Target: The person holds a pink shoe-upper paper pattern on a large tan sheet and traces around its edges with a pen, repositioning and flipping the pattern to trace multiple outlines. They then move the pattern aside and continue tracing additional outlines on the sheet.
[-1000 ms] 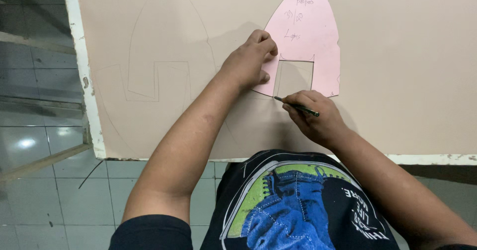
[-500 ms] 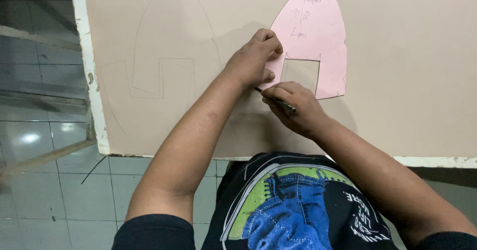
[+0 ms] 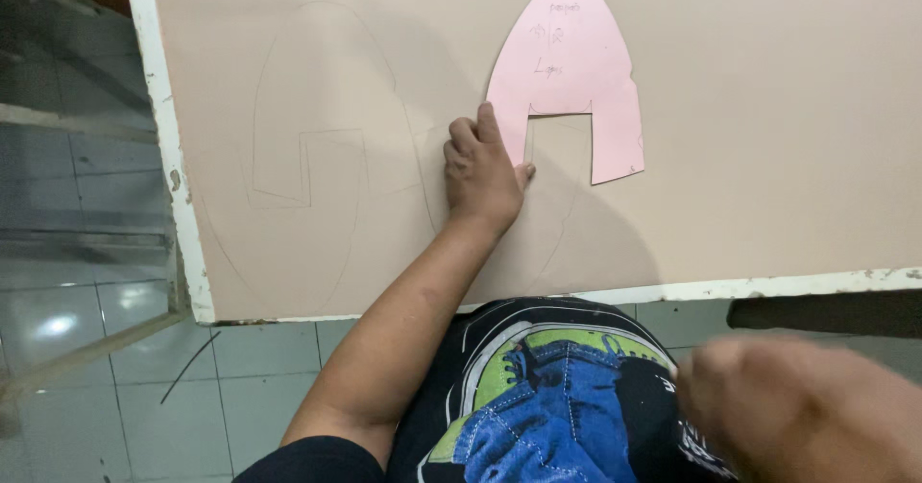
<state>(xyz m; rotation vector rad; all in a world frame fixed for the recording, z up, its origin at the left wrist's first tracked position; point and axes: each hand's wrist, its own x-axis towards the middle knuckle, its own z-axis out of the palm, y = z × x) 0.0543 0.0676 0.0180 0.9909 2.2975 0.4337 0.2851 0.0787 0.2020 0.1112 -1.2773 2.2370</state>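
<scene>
Pink template (image 3: 569, 70), left hand (image 3: 483, 169) pressing its edge

shirt (image 3: 538, 397) - black, green-and-blue print | sleeve (image 3: 312, 459) - short, dark | arms bare

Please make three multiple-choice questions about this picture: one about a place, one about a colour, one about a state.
1. Where does the left hand rest?
A. on the floor tiles
B. at the left edge of the paper pattern
C. on the shirt

2. What colour is the paper pattern?
A. pink
B. green
C. black

3. How does the right hand appear?
A. flat on the board
B. blurred, off the board
C. pressing the pattern

Answers: 1 B, its fingers touch that edge. 2 A, the sheet is pale pink. 3 B, it is smeared, below the board's edge.
</scene>
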